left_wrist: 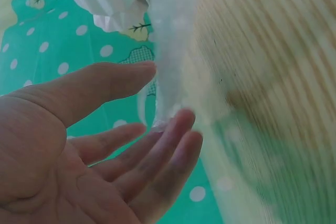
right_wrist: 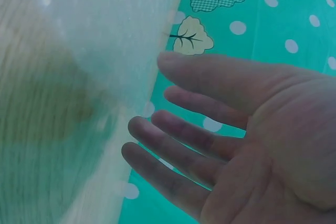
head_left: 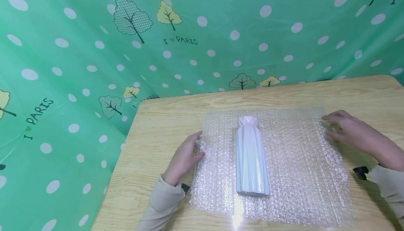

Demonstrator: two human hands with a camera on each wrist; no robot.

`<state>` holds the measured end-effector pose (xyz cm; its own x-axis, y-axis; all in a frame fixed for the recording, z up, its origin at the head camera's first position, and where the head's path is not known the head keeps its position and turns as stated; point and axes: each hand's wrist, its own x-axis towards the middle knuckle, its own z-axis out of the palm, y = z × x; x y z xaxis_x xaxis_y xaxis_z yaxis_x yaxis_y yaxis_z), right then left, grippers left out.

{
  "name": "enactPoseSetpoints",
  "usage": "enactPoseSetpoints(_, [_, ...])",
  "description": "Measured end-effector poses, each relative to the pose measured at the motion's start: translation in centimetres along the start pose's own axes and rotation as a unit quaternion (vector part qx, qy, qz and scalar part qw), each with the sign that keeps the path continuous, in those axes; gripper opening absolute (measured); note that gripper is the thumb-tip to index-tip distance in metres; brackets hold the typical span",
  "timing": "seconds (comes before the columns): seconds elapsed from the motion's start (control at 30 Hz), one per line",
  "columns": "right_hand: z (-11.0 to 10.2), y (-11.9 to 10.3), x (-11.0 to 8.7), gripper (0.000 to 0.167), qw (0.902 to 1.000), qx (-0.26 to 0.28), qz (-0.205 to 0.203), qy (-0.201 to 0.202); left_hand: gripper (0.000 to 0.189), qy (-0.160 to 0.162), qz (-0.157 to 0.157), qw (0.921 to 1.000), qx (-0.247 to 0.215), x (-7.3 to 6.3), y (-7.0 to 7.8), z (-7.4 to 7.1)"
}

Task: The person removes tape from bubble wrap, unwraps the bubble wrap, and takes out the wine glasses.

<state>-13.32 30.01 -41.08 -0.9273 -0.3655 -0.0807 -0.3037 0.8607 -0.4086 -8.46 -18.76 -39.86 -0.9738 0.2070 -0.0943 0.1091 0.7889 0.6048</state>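
A fluted ceramic vase, pale pink at its neck and pale blue below, lies on its side over a sheet of bubble wrap. Its neck points to the far side of the table. The left hand is at the sheet's left edge, fingers loosely bent and thumb apart; in the left wrist view the fingertips come close to that edge, and I cannot tell if they touch. Beside the far right corner is the right hand, its fingers relaxed and spread from the thumb. Nothing is pinched in either hand.
The sheet lies flat on a light wood-grain table. Behind and to the left hangs a green dotted cloth with printed trees, meeting the table's far edge. Bright glare falls near the front edge of the sheet.
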Motion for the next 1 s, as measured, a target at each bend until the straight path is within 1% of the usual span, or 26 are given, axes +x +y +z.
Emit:
enactPoseSetpoints(0.1, [0.0, -0.3, -0.1, 0.052, 0.9999, -0.004, -0.009, 0.012, 0.073, 0.007, 0.002, 1.0000, 0.004, -0.1, 0.0, -0.1])
enactPoseSetpoints(0.2, [-0.1, -0.6, -0.3, 0.057, 0.9999, 0.000, -0.004, 0.014, 0.072, 0.009, 0.001, 1.0000, 0.002, -0.2, 0.1, -0.1])
enactPoseSetpoints(0.33, [-0.3, -1.3, -0.3, 0.065, 0.9997, 0.020, 0.005, 0.008, 0.071, 0.016, 0.010, 0.9998, 0.007, -0.3, 0.2, -0.1])
enactPoseSetpoints(0.47, [-0.4, -2.0, -0.2, 0.069, 0.9990, 0.044, 0.001, 0.013, 0.070, 0.027, 0.016, 0.9994, 0.011, -0.3, 0.4, -0.3])
enactPoseSetpoints(0.6, [-0.3, -2.7, -0.1, 0.067, 0.9978, 0.060, -0.013, 0.025, 0.070, 0.029, 0.017, 0.9994, 0.004, -0.3, 0.7, -0.4])
enactPoseSetpoints(0.73, [-0.1, -3.2, 0.0, 0.064, 0.9967, 0.067, -0.035, 0.031, 0.070, 0.028, 0.029, 0.9992, -0.004, -0.1, 1.0, -0.5])
enactPoseSetpoints(0.83, [0.0, -3.5, 0.0, 0.063, 0.9961, 0.072, -0.044, 0.027, 0.071, 0.024, 0.037, 0.9989, -0.013, 0.1, 1.2, -0.4])
enactPoseSetpoints(1.0, [0.1, -4.3, 0.1, 0.061, 0.9948, 0.087, -0.051, 0.018, 0.070, 0.021, 0.038, 0.9989, -0.020, 0.2, 1.4, -0.3])
